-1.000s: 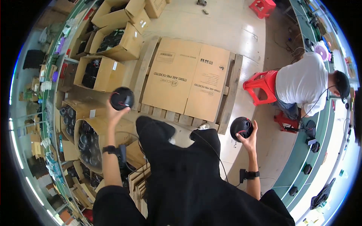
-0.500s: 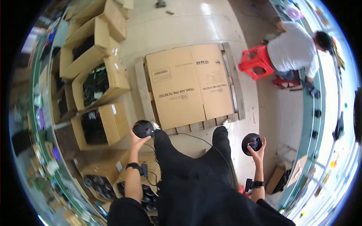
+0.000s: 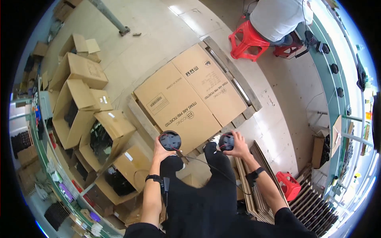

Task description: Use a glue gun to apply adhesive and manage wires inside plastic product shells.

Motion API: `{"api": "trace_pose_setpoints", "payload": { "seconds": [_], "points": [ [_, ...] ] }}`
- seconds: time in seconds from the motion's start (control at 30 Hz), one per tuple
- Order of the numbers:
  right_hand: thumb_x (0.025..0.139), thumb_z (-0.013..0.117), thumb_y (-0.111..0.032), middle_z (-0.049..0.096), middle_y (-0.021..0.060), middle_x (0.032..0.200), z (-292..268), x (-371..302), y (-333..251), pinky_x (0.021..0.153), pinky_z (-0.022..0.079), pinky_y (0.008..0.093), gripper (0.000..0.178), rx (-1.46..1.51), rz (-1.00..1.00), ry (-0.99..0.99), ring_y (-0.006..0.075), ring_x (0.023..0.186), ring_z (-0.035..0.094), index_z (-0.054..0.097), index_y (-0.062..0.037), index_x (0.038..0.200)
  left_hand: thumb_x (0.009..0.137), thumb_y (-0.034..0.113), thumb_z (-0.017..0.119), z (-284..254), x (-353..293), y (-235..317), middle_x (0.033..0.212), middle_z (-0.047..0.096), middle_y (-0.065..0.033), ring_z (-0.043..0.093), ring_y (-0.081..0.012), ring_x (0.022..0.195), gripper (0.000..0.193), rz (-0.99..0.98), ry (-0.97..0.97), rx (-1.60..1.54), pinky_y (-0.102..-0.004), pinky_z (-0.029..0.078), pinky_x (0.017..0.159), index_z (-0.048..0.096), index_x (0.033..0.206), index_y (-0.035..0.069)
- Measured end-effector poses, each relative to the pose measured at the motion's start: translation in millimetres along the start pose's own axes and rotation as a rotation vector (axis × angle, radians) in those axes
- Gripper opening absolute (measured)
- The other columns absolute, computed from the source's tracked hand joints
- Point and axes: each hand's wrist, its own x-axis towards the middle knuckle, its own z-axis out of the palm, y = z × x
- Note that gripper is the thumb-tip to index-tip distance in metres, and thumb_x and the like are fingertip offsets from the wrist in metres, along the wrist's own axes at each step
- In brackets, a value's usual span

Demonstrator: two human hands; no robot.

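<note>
My left hand is closed on a round black plastic part, its fingers at the part's left edge. A thin red wire runs over that part's face. My right hand grips a second round black plastic part from its right side, and red wire shows on this one too. Both parts are in the air in front of my legs, apart from each other. Below them lies a flat brown carton on a wooden pallet. Each wrist wears a black strap with a small device.
Open cartons holding dark items line the left side. A person in a white top sits on a red stool at the green bench. Another red stool and stacked cardboard are at my right. A cable crosses my legs.
My view has turned to the right. Both hands have come closer together with the round parts, whose flatter, wired faces now show. The person at the bench stays seated.
</note>
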Motion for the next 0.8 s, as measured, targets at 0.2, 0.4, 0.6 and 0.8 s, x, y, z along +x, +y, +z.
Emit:
{"api": "trace_pose_setpoints", "payload": {
  "seconds": [0.2, 0.4, 0.6, 0.8],
  "points": [
    [0.057, 0.088, -0.041, 0.038, 0.0252, 0.145, 82, 156, -52, 0.100, 0.050, 0.0527, 0.123, -0.026, -0.099, 0.011, 0.0481, 0.130, 0.040, 0.022, 0.0031, 0.151, 0.056, 0.021, 0.095, -11, 172, -80, 0.137, 0.048, -0.0218, 0.052, -0.0326, 0.125, 0.111, 0.051, 0.367, -0.142, -0.0436, 0.041, 0.110, 0.028, 0.142, -0.003],
    [0.058, 0.087, -0.039, 0.037, 0.0263, 0.145, 183, 313, -102, 0.103, 0.047, 0.0513, 0.120, -0.050, -0.052, 0.119, 0.0468, 0.130, 0.041, 0.023, 0.0044, 0.150, 0.056, 0.021, 0.097, -21, 336, -198, 0.143, 0.040, -0.0238, 0.047, -0.0334, 0.130, 0.118, -0.188, 0.546, -0.263, -0.0426, 0.038, 0.112, 0.023, 0.144, -0.008],
    [0.058, 0.087, -0.032, 0.038, 0.0240, 0.144, 302, 466, -176, 0.101, 0.047, 0.0499, 0.111, -0.024, -0.146, 0.165, 0.0456, 0.129, 0.041, 0.028, 0.0019, 0.147, 0.056, 0.020, 0.097, -26, 466, -284, 0.140, 0.042, -0.0222, 0.048, -0.0315, 0.129, 0.115, -0.233, 0.582, -0.301, -0.0410, 0.040, 0.111, 0.026, 0.142, -0.007],
    [0.058, 0.087, -0.033, 0.039, 0.0209, 0.145, 392, 581, -257, 0.104, 0.047, 0.0486, 0.108, -0.034, -0.351, 0.216, 0.0447, 0.131, 0.039, 0.032, -0.0007, 0.146, 0.054, 0.030, 0.097, -44, 561, -347, 0.141, 0.043, -0.0255, 0.048, -0.0361, 0.130, 0.122, -0.108, 0.491, -0.119, -0.0449, 0.040, 0.110, 0.023, 0.145, -0.004]
  ]
}}
